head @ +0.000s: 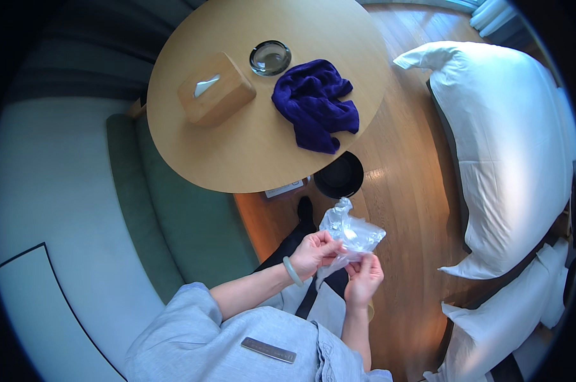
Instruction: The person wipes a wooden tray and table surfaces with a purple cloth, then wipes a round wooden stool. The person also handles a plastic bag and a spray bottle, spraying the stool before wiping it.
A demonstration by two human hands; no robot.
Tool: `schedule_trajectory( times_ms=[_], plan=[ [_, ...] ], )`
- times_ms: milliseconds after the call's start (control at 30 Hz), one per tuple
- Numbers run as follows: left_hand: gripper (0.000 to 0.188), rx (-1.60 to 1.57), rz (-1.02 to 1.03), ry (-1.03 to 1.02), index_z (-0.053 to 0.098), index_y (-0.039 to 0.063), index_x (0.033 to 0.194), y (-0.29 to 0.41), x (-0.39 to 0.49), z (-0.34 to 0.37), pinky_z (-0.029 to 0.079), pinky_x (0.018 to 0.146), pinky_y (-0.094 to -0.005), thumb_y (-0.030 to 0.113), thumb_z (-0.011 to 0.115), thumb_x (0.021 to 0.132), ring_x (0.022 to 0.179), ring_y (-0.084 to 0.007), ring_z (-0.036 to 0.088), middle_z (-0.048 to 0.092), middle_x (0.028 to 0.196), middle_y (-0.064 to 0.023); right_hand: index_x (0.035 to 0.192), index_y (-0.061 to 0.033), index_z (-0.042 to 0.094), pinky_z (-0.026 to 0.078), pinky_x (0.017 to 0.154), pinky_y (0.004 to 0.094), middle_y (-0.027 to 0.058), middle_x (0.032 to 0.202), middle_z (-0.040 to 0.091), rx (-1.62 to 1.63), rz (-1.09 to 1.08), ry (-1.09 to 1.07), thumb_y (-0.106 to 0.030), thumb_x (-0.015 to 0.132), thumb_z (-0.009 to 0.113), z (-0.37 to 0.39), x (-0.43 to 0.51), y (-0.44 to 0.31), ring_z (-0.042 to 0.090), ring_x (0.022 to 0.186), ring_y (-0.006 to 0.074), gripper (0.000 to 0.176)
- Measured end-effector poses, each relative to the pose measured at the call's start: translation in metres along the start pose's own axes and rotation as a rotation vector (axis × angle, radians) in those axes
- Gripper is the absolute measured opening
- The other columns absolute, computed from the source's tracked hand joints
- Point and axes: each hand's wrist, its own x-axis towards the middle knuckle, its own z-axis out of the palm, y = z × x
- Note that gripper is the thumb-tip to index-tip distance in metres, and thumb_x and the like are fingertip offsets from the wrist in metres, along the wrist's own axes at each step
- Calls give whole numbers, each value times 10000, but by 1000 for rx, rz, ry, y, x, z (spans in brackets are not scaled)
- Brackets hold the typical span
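A crumpled clear plastic bag (347, 231) is stretched between my two hands, low in the middle of the view. My left hand (315, 253), with a pale green bangle at its wrist, pinches the bag's left edge. On the lower right side, my right hand (364, 279) grips the same plastic between thumb and fingers. Beyond the bag stands a round black bin (339, 175), partly under the table's edge. A purple cloth (316, 102) lies bunched on the round wooden table (221, 162).
On the table are a wooden tissue box (223, 95) and a glass ashtray (270, 58). A green bench seat (187, 210) runs along the left wall. Two beds with white bedding (503, 157) stand at the right, beside the wooden floor (402, 191).
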Motion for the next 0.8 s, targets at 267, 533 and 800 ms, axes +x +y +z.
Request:
schedule_trajectory(
  times_ms=[267,533,800],
  plan=[
    [178,-249,145,-167,598,73,1135,59,-7,-112,570,767,-308,24,502,993,810,-145,639,612,819,-37,1102,-78,566,387,518,192,-45,718,471,861,245,-137,-156,1027,535,-178,32,-41,449,600,50,113],
    [297,1484,246,60,671,21,1201,1,88,-99,492,991,-372,68,483,976,1143,-281,643,686,1194,-161,925,-45,791,535,897,349,113,936,767,-1022,40,101,-19,858,599,-216,72,64,709,945,195,205],
    [302,1755,862,-182,685,-25,1130,33,73,78,513,927,-410,-37,537,867,1104,-389,638,668,1165,-248,1211,-27,670,546,884,392,194,1091,710,-998,-700,371,-41,923,571,-144,92,5,703,974,296,305]
  ],
)
